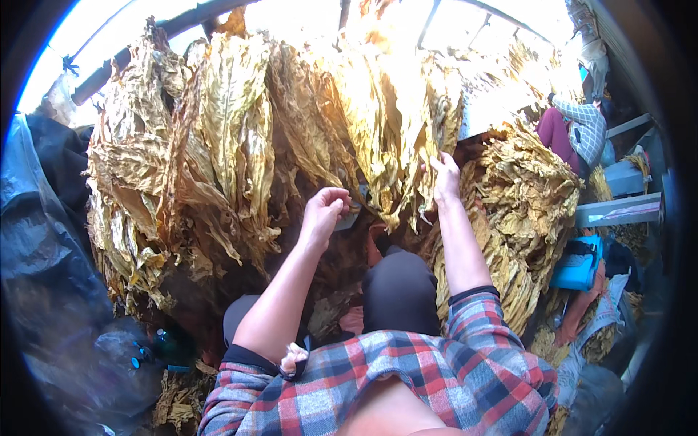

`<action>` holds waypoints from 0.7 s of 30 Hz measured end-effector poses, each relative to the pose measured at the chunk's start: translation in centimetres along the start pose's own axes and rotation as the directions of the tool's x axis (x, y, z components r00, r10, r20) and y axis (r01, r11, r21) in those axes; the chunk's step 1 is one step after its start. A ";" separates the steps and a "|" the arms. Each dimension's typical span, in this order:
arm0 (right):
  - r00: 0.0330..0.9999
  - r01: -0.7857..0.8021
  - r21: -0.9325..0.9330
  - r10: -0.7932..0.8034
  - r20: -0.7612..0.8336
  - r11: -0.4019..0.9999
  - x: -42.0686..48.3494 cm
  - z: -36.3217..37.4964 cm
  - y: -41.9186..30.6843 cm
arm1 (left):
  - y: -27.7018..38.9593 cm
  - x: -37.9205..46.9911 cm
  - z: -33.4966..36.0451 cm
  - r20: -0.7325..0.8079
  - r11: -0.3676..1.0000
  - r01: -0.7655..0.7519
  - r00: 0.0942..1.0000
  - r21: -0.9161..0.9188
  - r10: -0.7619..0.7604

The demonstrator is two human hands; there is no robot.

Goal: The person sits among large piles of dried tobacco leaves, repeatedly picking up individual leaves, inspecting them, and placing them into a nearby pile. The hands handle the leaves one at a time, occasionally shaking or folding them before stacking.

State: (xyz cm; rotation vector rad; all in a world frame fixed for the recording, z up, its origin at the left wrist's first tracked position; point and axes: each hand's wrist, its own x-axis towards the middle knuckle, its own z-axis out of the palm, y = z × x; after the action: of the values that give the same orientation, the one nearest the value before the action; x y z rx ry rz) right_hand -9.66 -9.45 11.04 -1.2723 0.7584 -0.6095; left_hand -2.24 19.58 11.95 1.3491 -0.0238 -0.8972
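Long, dried yellow-brown tobacco leaves [234, 120] hang in a thick row before me. My left hand [326, 212] is raised at the lower edge of the row, its fingers curled near a leaf tip; whether it grips anything cannot be told. Farther right, my right hand [446, 173] reaches to the hanging leaves [425, 136], thumb and fingers at the edge of one; the fingertips are partly hidden, so a grip is unclear. Behind my left hand, a small pale object [349, 217] shows in part among the leaves.
A big pile of dried tobacco leaves [523, 218] rises at my right. Dark plastic sheeting [49, 234] lies at the left. A blue plastic container [579, 262] stands beyond the pile. Another person [583, 128] sits at the upper right. Roof poles [185, 19] cross above.
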 end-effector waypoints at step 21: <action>0.625 0.759 -0.555 -0.142 0.767 0.341 -13.9 9.2 -1.9 | -1.8 4.4 2.5 0.370 0.646 0.286 0.929 -0.708 -0.006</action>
State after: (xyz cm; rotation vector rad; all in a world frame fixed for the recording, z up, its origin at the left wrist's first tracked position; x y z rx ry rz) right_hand -11.03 6.47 16.28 -2.5846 0.0072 -0.1825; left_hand -1.42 15.12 9.06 0.3944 0.1873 -1.1053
